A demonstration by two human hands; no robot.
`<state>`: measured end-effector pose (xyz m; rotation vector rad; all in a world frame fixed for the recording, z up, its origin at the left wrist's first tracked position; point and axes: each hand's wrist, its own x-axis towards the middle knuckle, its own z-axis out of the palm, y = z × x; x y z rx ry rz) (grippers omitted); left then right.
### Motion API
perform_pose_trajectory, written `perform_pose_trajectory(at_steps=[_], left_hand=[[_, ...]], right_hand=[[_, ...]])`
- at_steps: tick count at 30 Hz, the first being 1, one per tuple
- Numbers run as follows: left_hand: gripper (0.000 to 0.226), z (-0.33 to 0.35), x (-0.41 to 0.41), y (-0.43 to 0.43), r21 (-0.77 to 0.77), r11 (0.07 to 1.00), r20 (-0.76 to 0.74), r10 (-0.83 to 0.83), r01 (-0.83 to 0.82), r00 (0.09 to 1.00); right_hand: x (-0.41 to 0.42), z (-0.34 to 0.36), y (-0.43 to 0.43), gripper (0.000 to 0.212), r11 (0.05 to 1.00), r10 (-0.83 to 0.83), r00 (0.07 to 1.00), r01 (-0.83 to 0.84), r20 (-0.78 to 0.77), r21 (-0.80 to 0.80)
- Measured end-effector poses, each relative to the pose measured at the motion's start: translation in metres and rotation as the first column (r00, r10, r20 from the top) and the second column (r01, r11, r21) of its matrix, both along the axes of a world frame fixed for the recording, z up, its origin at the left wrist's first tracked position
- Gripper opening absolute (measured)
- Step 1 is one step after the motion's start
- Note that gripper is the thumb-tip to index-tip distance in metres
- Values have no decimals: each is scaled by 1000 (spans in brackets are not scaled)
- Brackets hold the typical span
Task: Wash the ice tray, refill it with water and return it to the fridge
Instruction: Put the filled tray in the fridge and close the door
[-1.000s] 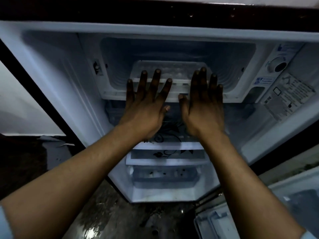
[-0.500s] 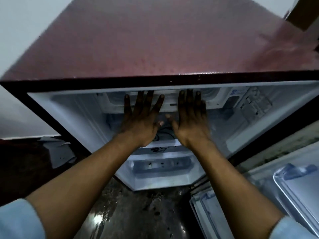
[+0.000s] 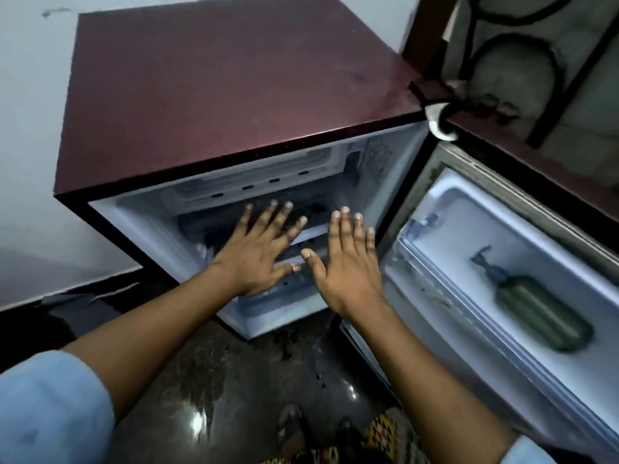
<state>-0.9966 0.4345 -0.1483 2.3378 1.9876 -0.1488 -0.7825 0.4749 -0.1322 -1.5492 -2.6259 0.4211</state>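
Left hand [image 3: 258, 252] and right hand [image 3: 348, 272] reach side by side into the open fridge [image 3: 217, 95], flat, fingers spread, holding nothing. At 3 o'clock, a green bottle [image 3: 542, 316] lies in the door [image 3: 469, 212].

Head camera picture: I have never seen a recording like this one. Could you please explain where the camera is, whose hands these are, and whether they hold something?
There is no machine here. A person wears one camera on the head, so you look forward and down along their own arms. The left hand and the right hand are stretched flat, fingers straight, in front of the open fridge. They hold nothing. The fridge has a dark red top. Its door stands open to the right, with a green bottle in the door shelf. Below is a dark floor.
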Motion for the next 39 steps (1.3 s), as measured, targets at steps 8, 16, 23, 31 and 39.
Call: perform_pose_trajectory(at_steps=[8,16,23,31,39], left_hand=[[81,53,100,-4,207,929,2,-315,308,949],[82,117,204,19,335,748,-94,-579,574,810],[84,156,303,34,362,637,-141,-684,680,716],[92,176,375,34,284,678,-17,-704,678,710],[99,190,382,28,186,777,221,-630,602,745]], right_hand=[[96,72,-67,90,971,-227,972,231,-66,60],[196,111,-106,90,917,-343,937,351,-72,190],[290,126,-121,92,755,-585,805,585,-101,295],[353,144,-114,92,672,-678,728,670,-100,315],[373,149,-118,83,718,-630,773,616,-72,324]])
